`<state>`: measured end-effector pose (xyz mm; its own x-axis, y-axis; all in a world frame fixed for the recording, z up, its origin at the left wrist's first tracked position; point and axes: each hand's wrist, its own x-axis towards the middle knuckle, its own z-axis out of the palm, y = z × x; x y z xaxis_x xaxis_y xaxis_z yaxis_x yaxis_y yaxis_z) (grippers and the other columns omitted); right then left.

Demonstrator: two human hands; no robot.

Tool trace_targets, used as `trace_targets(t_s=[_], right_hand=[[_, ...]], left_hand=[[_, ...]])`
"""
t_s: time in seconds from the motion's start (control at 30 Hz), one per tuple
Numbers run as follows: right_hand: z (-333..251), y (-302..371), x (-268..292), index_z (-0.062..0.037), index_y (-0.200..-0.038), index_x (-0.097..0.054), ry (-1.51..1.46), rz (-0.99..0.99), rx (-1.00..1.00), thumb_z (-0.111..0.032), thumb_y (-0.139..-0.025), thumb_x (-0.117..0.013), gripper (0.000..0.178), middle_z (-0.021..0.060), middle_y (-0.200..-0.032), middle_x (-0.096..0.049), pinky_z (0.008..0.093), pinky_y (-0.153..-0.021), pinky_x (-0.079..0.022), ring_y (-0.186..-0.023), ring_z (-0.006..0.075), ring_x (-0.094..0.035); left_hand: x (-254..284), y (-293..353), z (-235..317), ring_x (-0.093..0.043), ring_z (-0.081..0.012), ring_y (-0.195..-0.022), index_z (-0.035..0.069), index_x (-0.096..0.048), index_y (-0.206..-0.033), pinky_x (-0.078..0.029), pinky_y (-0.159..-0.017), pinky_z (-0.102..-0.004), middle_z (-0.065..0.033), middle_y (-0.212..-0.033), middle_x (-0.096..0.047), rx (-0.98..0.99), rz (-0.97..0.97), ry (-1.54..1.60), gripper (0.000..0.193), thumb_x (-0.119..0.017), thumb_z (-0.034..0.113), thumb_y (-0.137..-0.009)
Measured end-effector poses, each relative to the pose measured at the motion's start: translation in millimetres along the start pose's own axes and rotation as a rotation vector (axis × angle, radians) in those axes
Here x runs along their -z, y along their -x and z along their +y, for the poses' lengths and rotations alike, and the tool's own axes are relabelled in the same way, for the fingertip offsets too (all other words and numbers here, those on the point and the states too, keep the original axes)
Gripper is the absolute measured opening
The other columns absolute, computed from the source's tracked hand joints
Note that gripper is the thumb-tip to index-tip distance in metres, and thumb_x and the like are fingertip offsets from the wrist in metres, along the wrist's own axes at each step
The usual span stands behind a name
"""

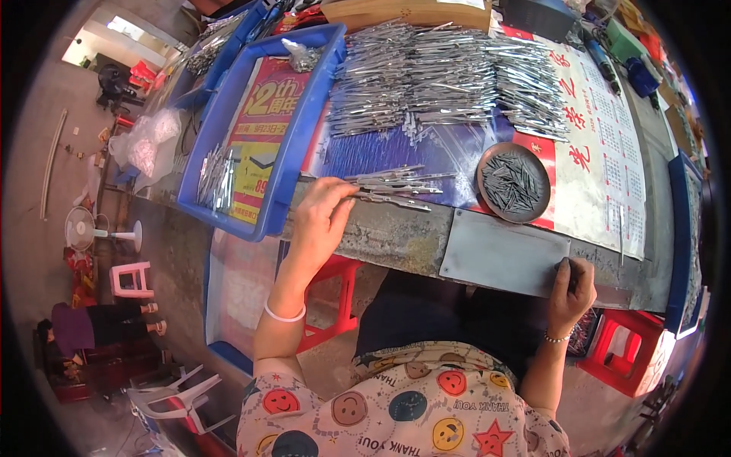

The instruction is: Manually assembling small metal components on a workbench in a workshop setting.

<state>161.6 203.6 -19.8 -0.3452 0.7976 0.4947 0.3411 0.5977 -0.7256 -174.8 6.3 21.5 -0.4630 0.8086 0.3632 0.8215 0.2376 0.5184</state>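
My left hand (324, 217) is at the near edge of the bench, thumb and fingers closed on the end of a slim silver metal piece (392, 201). Just beyond it lies a small loose bunch of similar metal pieces (403, 180). My right hand (572, 291) is curled with thumb and fingertips together at the right corner of a flat grey metal plate (502, 251). What those fingers hold, if anything, is hidden. Behind the plate stands a round brown bowl (483, 177) with many short dark metal pins (514, 183) in it.
Large rows of slim metal pieces (449, 76) cover the back of the bench. A blue tray (266, 209) with more pieces stands at the left, and another blue tray (676, 251) at the right edge. Red stools (620, 358) stand below. A person (84, 327) is far left.
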Motion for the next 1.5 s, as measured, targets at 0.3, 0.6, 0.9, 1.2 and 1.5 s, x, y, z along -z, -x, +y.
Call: trace_targets(t_s=[0.3,0.6,0.9,1.2,1.5], right_hand=[[-5.8,-1.9,-0.9,0.0014,-0.084,-0.056,0.049,-0.004,0.0,0.001,-0.084,-0.061,0.005,0.0086,-0.071,-0.055,0.0243,-0.058,-0.043,-0.06,0.0139,-0.05],[-10.9,-3.6,-1.5,-0.0006,-0.085,-0.057,0.116,-0.019,-0.002,-0.003,-0.084,-0.062,0.005,0.0108,-0.07,-0.055,0.0284,-0.058,-0.044,-0.058,0.0198,-0.052],[-19.0,-4.1,1.0,-0.0019,-0.086,-0.057,0.093,-0.083,-0.044,-0.006,-0.084,-0.063,0.007,0.0114,-0.069,-0.054,0.0294,-0.057,-0.044,-0.057,0.0224,-0.052],[-53.3,-63.4,-22.9,-0.0021,-0.091,-0.056,0.136,-0.351,0.237,-0.003,-0.079,-0.062,0.014,0.0129,-0.082,-0.058,0.0378,-0.069,-0.044,-0.077,0.0318,-0.057],[-35.2,-114.9,-66.6,-0.0034,-0.085,-0.055,0.59,-0.6,0.463,-0.006,-0.077,-0.058,0.01,0.0139,-0.087,-0.06,0.0421,-0.074,-0.044,-0.084,0.0319,-0.06]], left_hand=[[-4.4,2.4,-8.5,-0.053,-0.0294,-0.088,0.004,-0.058,-0.088,-0.043,-0.078,-0.04,-0.0097,-0.09,-0.054,-0.035,-0.08,-0.112,0.016,-0.067,0.001,-0.075],[1.6,0.2,-15.0,-0.053,-0.0265,-0.086,0.007,-0.052,-0.089,-0.04,-0.072,-0.0383,-0.0071,-0.086,-0.053,-0.213,-0.203,-0.237,0.018,-0.064,0.003,-0.077],[7.5,6.9,-0.4,-0.054,-0.0301,-0.08,0.004,-0.05,-0.098,-0.042,-0.072,-0.0404,-0.0124,-0.083,-0.055,-0.388,-0.195,-0.369,0.025,-0.059,-0.003,-0.076],[27.0,37.6,15.5,-0.058,-0.0291,-0.079,0.002,-0.046,-0.117,-0.047,-0.068,-0.0397,-0.0112,-0.083,-0.054,-0.164,-0.146,-0.033,0.042,-0.058,-0.005,-0.077],[-10.9,104.0,84.0,-0.068,-0.0226,-0.084,-0.004,-0.052,-0.112,-0.054,-0.071,-0.0267,-0.0123,-0.104,-0.051,0.098,-0.16,1.071,0.037,-0.045,-0.021,-0.08]])
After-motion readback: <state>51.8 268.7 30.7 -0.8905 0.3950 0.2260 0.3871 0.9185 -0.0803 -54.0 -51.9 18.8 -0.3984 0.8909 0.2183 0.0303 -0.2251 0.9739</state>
